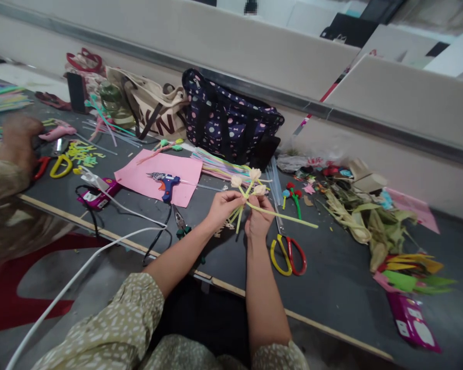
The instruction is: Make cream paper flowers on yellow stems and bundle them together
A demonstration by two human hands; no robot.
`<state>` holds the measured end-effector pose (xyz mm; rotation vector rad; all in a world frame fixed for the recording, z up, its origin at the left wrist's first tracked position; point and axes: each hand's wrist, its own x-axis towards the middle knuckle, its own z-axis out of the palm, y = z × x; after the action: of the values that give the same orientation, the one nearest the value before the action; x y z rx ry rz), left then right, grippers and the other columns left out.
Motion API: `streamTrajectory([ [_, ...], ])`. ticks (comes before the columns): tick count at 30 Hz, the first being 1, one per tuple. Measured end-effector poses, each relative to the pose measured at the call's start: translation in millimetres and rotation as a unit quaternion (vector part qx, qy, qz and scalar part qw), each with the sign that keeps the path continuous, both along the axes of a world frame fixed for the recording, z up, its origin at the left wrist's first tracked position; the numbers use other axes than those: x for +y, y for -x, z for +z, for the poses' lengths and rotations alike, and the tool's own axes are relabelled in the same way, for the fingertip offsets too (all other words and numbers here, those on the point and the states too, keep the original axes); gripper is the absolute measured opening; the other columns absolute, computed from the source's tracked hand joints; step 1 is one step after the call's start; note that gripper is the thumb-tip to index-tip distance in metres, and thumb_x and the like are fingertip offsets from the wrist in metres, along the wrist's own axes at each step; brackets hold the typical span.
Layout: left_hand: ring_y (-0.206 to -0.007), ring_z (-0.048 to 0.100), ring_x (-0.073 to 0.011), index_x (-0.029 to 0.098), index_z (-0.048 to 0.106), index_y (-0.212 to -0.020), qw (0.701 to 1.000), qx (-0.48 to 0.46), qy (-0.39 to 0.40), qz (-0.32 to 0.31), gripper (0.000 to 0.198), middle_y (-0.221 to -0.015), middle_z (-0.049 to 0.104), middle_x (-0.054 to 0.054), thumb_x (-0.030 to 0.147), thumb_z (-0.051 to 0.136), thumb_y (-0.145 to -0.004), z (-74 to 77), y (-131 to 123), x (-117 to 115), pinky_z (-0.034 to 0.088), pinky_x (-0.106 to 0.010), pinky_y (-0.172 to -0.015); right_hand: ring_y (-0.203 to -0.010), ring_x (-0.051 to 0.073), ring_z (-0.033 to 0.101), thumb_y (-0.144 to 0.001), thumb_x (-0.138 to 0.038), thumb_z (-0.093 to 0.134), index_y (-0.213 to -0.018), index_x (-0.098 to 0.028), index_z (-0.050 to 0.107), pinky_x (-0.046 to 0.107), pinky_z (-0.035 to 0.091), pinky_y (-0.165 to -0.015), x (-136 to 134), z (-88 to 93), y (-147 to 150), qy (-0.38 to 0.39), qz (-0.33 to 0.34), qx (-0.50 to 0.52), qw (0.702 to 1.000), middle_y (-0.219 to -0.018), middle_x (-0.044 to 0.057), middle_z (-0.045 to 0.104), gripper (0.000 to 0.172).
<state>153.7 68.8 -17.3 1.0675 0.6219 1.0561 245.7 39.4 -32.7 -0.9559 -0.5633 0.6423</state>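
Above the table, both hands meet around a bunch of pale green pipe cleaner stems topped with cream pipe cleaner flowers (255,174). My left hand (227,205) pinches the stems just under the blossoms. My right hand (259,218) is closed on the same bunch from the other side. One long pipe cleaner (289,215) sticks out to the right past my right hand. Scissors (281,254) with one yellow and one red handle lie beside my right forearm. Pliers (181,222) rest left of my left hand. The fingers hide where the stems join.
A blue glue gun (168,186) lies on pink paper (191,167), its cord running left. Bundled pipe cleaners (219,165) sit before a dark patterned bag (231,115). Dried husks (347,216) and a purple packet (412,321) occupy the right. A co-worker's hand (21,139) is at far left.
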Motion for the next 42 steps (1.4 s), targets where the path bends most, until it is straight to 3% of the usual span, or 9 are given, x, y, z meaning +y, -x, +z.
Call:
streamTrajectory([
  [7,-0.058,0.053,-0.0089,0.013,0.067,-0.070,1.000,-0.024,-0.013,0.001,0.025,-0.063,0.063,0.000,0.037,0.074,-0.070,-0.5,-3,-2,0.041,-0.022,-0.060,-0.054,0.005,0.048,-0.068,-0.027,0.074,-0.072,-0.015,0.063,0.020,0.040,-0.054,2,-1.7,8,-0.016,-0.010,0.043,0.999,-0.063,-0.006,0.056,0.017],
  [15,-0.056,0.055,-0.0079,0.015,0.065,-0.076,0.998,-0.050,0.016,0.020,0.027,-0.066,0.063,0.002,0.039,0.075,-0.070,-6.1,-1,4,0.047,-0.021,-0.059,-0.067,0.010,0.059,-0.069,-0.029,0.071,-0.090,-0.016,0.067,0.023,0.049,-0.062,-8,-3.7,4,0.025,0.045,-0.069,0.996,-0.085,0.002,0.067,0.025],
  [20,-0.053,0.056,-0.0079,0.013,0.066,-0.076,0.998,-0.045,0.030,0.019,0.029,-0.064,0.063,0.001,0.038,0.078,-0.065,-7.0,-4,4,0.045,-0.020,-0.054,-0.062,0.010,0.057,-0.071,-0.032,0.071,-0.083,-0.015,0.067,0.024,0.049,-0.061,-7,-1.9,4,0.024,-0.020,-0.104,0.994,-0.077,0.001,0.066,0.021],
  [27,-0.059,0.058,-0.0087,0.013,0.070,-0.083,0.996,-0.059,0.058,-0.027,0.033,-0.074,0.069,-0.002,0.031,0.083,-0.059,-8.3,-5,2,0.049,-0.022,-0.061,-0.062,0.011,0.058,-0.072,-0.035,0.071,-0.079,-0.014,0.067,0.024,0.049,-0.059,-6,-0.3,4,0.045,-0.078,-0.082,0.993,-0.073,0.002,0.067,0.023],
  [30,-0.057,0.058,-0.0081,0.012,0.069,-0.079,0.996,-0.050,0.061,-0.031,0.029,-0.069,0.066,-0.001,0.031,0.081,-0.062,-8.4,-5,3,0.048,-0.022,-0.059,-0.064,0.011,0.058,-0.072,-0.034,0.072,-0.079,-0.014,0.067,0.024,0.048,-0.060,-6,-0.8,4,0.041,-0.082,-0.080,0.993,-0.073,0.001,0.067,0.022],
  [34,-0.055,0.057,-0.0082,0.013,0.067,-0.077,0.997,-0.041,0.068,0.015,0.027,-0.068,0.065,0.000,0.032,0.080,-0.062,-7.9,-5,6,0.049,-0.023,-0.059,-0.059,0.010,0.055,-0.073,-0.038,0.072,-0.082,-0.014,0.066,0.023,0.045,-0.057,-7,-2.8,4,0.066,-0.051,-0.104,0.991,-0.074,0.001,0.067,0.026],
  [36,-0.056,0.056,-0.0077,0.014,0.067,-0.077,0.996,-0.043,0.062,0.049,0.027,-0.069,0.065,0.001,0.033,0.080,-0.063,-7.2,-4,7,0.050,-0.023,-0.060,-0.054,0.009,0.051,-0.076,-0.041,0.069,-0.074,-0.014,0.065,0.023,0.042,-0.054,-12,-2.9,5,0.097,-0.050,-0.154,0.982,-0.065,-0.001,0.063,0.027],
  [38,-0.055,0.055,-0.0072,0.015,0.068,-0.078,0.995,-0.047,0.043,0.077,0.027,-0.071,0.064,0.001,0.034,0.079,-0.064,-6.3,-3,8,0.049,-0.022,-0.059,-0.052,0.009,0.048,-0.078,-0.042,0.066,-0.067,-0.016,0.063,0.024,0.041,-0.054,-20,-1.8,7,0.106,-0.091,-0.240,0.961,-0.059,-0.002,0.059,0.028],
  [42,-0.053,0.051,-0.0069,0.015,0.067,-0.079,0.994,-0.042,0.014,0.104,0.028,-0.068,0.062,0.001,0.037,0.078,-0.065,-6.5,-3,7,0.048,-0.022,-0.052,-0.075,0.015,0.059,-0.081,-0.033,0.066,-0.083,-0.022,0.068,0.031,0.048,-0.076,-32,4.4,5,0.036,-0.183,-0.401,0.897,-0.082,0.002,0.067,0.011],
])
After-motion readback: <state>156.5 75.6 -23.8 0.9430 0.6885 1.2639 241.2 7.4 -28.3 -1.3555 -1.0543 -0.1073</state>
